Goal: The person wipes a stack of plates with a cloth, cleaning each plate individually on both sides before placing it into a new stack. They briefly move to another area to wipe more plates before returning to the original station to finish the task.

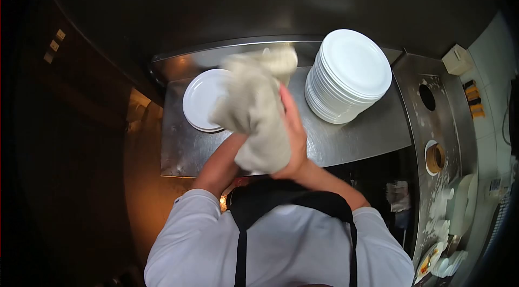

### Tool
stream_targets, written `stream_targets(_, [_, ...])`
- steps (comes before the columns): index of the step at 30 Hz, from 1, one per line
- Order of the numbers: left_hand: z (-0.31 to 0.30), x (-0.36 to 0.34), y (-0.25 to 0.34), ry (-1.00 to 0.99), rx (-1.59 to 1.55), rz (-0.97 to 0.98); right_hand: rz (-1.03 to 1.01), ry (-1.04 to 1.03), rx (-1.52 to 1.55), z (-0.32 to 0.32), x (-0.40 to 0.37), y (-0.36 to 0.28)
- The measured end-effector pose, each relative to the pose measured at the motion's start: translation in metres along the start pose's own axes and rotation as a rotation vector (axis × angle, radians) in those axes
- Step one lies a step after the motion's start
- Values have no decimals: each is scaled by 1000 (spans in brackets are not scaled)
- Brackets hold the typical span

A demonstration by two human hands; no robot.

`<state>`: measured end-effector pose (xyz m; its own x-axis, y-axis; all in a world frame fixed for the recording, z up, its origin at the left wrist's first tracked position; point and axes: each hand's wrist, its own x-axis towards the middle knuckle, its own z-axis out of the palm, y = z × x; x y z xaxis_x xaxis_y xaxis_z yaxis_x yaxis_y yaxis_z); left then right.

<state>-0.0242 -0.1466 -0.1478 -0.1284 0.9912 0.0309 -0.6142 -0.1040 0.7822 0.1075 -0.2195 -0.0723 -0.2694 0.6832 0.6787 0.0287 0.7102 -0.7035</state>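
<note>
A beige cloth [257, 119], blurred by motion, is bunched up in front of my body over the steel counter [335, 141]. My right hand [293, 135] is wrapped round the cloth's right side. The cloth covers my left hand; only the wrist and forearm show below it. Whether anything lies inside the cloth is hidden. Just left of the cloth, a low stack of white plates [204, 100] rests on the counter, partly covered by the cloth. To the right stands a tall, slightly leaning stack of white plates [354, 68].
Behind the counter rises a dark wall [243, 0]. At the right, a steel sink unit [424, 70] has a round dark hole, a brown ring-shaped item [435, 157] and dishes at its lower end. A white box [457, 60] is beyond it.
</note>
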Motion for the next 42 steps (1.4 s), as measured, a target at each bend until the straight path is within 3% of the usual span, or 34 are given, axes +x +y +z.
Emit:
stream_targets(7, [2,-20,-49,41,27,-78,199,-20,171,-23,-1,77])
stream_targets(9, [-7,-28,-43,37,27,-80,173,28,198,-12,-40,65])
stream_targets(10, [-13,-31,-36,34,25,-72,227,41,373,2,-61,48])
stream_targets(12, [-15,-35,-23,15,7,-67,63,-51,283,6,-62,25])
stream_targets(13, [-13,-36,-18,6,-1,-64,-147,-159,15,-2,-48,13])
stream_targets(15, [-2,-37,-35,15,13,-72,-174,-173,-7,-17,-18,5])
stream_targets(17, [8,-30,-59,48,29,-76,-152,-154,117,-33,14,15])
stream_targets(19, [8,-30,-68,75,38,-70,15,-164,218,-32,9,49])
stream_targets(23, [-9,-34,-38,75,48,-29,174,-185,303,-29,-22,66])
stream_targets(26, [-8,-32,-16,46,41,-6,-94,-314,344,-25,-36,41])
stream_targets(28, [-2,-32,-14,39,56,-7,-270,-320,33,-35,-19,27])
stream_targets(31, [12,-34,-65,88,83,-56,-248,-281,57,-49,6,50])
stream_targets(35, [2,-2,-85,194,225,-53,-343,-79,-201,-43,-44,133])
stream_targets(37, [-10,30,-64,261,437,67,-180,-180,-5,-47,-84,142])
stream_targets(40, [-7,64,-17,400,897,450,72,-283,284,-52,-125,140])
stream_targets(41, [16,57,3,495,1041,593,122,-202,196,-67,-90,110])
stream_targets(42, [18,58,17,463,1127,698,179,-125,111,-83,-55,81])
